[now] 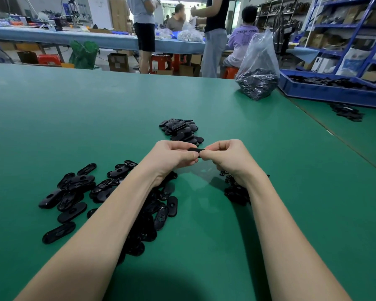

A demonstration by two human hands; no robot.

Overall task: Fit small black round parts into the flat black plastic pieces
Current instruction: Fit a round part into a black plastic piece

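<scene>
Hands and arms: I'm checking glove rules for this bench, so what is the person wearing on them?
Nothing shows on either. The left hand and right hand are bare, with no gloves, and no rings can be seen. Both forearms are uncovered from the wrists to the bottom edge of the picture: no sleeves, watch, wristband or strap in view.

**One line of print, on a shirt back**

The only legible lettering is on the back of the lilac T-shirt (243, 38) worn by the person seated at the far counter: dark capitals reading roughly "CHINA", followed by a second word too blurred to read.
</scene>
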